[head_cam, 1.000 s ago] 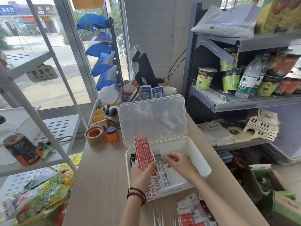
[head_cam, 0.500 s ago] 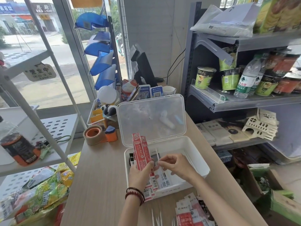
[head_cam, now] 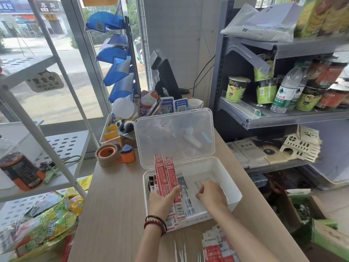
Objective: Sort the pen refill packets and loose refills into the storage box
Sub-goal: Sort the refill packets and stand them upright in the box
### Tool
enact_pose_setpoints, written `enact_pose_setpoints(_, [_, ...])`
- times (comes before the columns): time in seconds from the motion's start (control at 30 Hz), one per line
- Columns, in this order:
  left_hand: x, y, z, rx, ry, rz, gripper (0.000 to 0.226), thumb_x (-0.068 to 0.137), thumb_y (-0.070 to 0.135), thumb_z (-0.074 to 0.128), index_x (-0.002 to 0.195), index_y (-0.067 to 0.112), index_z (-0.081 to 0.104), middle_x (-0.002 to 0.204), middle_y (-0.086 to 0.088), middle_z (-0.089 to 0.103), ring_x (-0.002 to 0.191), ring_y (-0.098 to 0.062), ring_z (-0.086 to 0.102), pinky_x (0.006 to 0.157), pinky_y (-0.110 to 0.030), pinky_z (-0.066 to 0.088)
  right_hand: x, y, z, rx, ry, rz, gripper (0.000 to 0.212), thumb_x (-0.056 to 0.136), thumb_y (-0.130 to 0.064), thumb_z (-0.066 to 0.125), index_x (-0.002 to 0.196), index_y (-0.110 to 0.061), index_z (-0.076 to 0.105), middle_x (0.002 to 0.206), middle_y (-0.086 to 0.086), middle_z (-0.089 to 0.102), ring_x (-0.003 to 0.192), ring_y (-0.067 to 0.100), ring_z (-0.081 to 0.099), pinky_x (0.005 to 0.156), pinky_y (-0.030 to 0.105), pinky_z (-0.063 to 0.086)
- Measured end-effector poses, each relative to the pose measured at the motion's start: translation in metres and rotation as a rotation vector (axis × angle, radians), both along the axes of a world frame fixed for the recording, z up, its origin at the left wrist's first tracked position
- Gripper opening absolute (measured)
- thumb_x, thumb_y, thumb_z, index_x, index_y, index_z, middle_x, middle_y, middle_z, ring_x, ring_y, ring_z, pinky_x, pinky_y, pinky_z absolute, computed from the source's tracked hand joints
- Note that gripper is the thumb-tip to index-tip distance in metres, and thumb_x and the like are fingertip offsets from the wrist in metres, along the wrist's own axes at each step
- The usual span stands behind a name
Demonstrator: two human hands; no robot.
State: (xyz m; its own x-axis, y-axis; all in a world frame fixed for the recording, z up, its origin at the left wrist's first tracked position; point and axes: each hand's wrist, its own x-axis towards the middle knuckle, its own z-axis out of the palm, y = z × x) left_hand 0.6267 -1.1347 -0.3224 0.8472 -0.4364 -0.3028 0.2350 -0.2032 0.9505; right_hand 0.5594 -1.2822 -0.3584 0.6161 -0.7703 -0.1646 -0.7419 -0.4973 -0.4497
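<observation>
A white storage box [head_cam: 237, 194] stands on the wooden counter with its clear lid [head_cam: 174, 136] tilted up behind it. My left hand [head_cam: 162, 202] grips a bunch of long red refill packets [head_cam: 167, 178] standing upright against the box's left side. My right hand [head_cam: 210, 192] is down inside the box, fingers curled and pinching thin clear loose refills [head_cam: 203, 181] on its floor. A white packet [head_cam: 188, 204] lies flat in the box between my hands. More red and white packets [head_cam: 217, 246] and several loose white refills [head_cam: 180, 251] lie on the counter in front.
A tape dispenser [head_cam: 111, 153] and a tray of desk clutter [head_cam: 120, 129] sit behind the box on the left. A grey shelf unit [head_cam: 279, 118] with cups and bottles stands to the right. A white rack [head_cam: 56, 146] and snack bags [head_cam: 43, 224] are to the left.
My right hand has moved right and lower into the box, laying the thin refills it held near the red packets onto the box floor. My left hand still holds the red packets upright.
</observation>
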Motion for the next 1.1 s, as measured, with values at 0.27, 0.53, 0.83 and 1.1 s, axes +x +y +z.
enact_pose_setpoints(0.27, [0.001,-0.002,-0.001,0.021,-0.025,-0.015,0.018,0.074,0.030,0.077,0.086,0.017,0.073,0.082,0.002,0.074,0.079,-0.013,0.069,0.069,-0.026,0.052,-0.001,-0.005,-0.007,0.011,-0.026,-0.036,0.016,0.091,-0.010,0.053,0.101,-0.009,0.066,0.100,0.008,0.065,0.092,0.026,0.063,0.070,0.029,0.047])
enact_pose_setpoints(0.53, [0.003,-0.001,-0.003,0.025,0.000,-0.018,0.014,0.080,0.031,0.072,0.088,0.020,0.069,0.084,-0.003,0.074,0.081,-0.021,0.071,0.081,-0.040,0.057,-0.001,0.000,0.022,0.299,-0.472,0.181,0.027,0.085,-0.049,0.065,0.084,-0.023,0.073,0.076,-0.009,0.072,0.068,0.003,0.066,0.072,0.029,0.059])
enact_pose_setpoints(0.83, [0.001,0.000,0.001,-0.060,0.036,0.047,0.011,0.080,0.023,0.073,0.088,0.017,0.068,0.082,-0.007,0.073,0.075,-0.021,0.070,0.066,-0.031,0.056,-0.009,0.008,0.033,0.452,-0.500,0.345,0.037,0.063,-0.056,0.082,0.081,-0.025,0.078,0.077,-0.011,0.075,0.074,0.006,0.072,0.077,0.033,0.061])
enact_pose_setpoints(1.1, [0.002,0.000,0.000,-0.064,0.064,0.031,0.017,0.075,0.022,0.078,0.087,0.014,0.070,0.081,-0.006,0.074,0.076,-0.021,0.071,0.066,-0.030,0.057,-0.011,0.007,0.038,0.569,-0.549,0.337,0.016,0.075,-0.027,0.083,0.087,-0.018,0.079,0.081,-0.003,0.077,0.080,0.013,0.074,0.081,0.032,0.060])
